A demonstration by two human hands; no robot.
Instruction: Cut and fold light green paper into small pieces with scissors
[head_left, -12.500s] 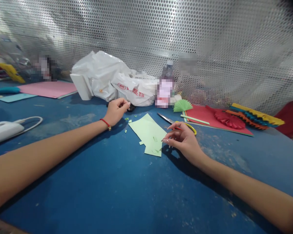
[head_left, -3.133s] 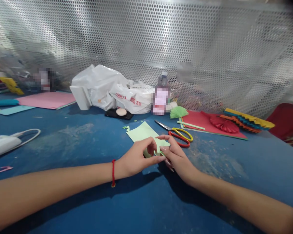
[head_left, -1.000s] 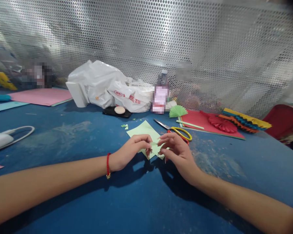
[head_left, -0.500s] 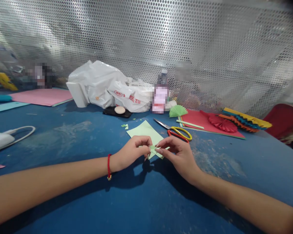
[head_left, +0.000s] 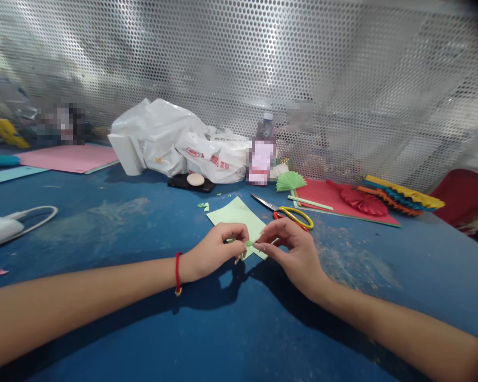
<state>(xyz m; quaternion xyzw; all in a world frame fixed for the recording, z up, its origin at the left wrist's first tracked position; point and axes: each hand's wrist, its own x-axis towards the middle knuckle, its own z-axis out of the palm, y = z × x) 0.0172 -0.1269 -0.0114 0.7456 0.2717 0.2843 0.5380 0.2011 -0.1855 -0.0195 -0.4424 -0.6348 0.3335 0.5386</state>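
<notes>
A small green paper piece [head_left: 249, 243] is pinched between the fingertips of my left hand [head_left: 219, 246] and my right hand [head_left: 292, 252]. Under and behind my fingers lies a light green sheet [head_left: 236, 213] on the blue table [head_left: 207, 334], its near part partly hidden by both hands. Scissors [head_left: 281, 209] with one yellow and one red handle rest just beyond my right hand, blades pointing to the far left. Small green scraps [head_left: 203, 206] lie left of the sheet.
White plastic bags [head_left: 163, 138], a black flat object [head_left: 175, 183] and a bottle [head_left: 267, 127] stand or lie at the back. Right are a green paper fan [head_left: 290, 181], red paper [head_left: 318, 192] and folded strips [head_left: 402, 196]. Left are pink paper [head_left: 69, 158] and a white device [head_left: 0, 229].
The small green piece between my fingertips has turned and now looks narrower. My right fingers have shifted slightly. The sheet and scissors have stayed where they were.
</notes>
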